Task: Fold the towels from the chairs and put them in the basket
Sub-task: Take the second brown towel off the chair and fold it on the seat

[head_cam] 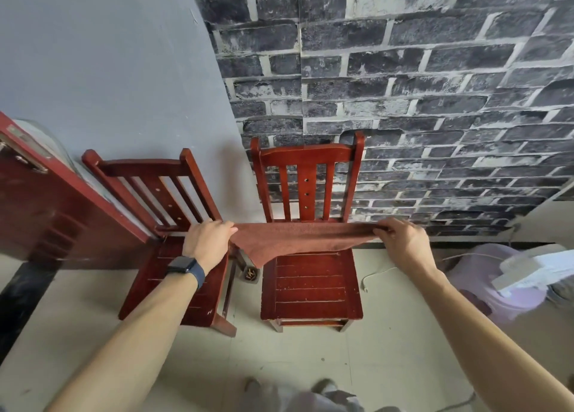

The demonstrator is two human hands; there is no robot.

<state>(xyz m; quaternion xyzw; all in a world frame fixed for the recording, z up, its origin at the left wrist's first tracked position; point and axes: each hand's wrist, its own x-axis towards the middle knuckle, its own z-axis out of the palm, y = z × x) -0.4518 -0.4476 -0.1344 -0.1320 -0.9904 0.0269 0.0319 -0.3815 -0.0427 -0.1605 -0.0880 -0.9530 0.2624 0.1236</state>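
Note:
A brown towel [292, 239] is stretched out in the air above the seat of the right red wooden chair [310, 287]. My left hand [208, 240] pinches its left end, and my right hand [400, 240] pinches its right end. A loose corner of the towel hangs down on the left side. A second red chair [174, 200] stands to the left, its seat partly hidden by my left arm. At the right, a pale purple basket [497, 287] sits on the floor with a white folded item [534, 271] on top.
A red door [46, 209] stands open at the far left. Grey and brick-patterned walls are right behind the chairs. A white cable [377, 273] lies on the tiled floor between the right chair and the basket. A small cup-like container [250, 275] sits between the chairs.

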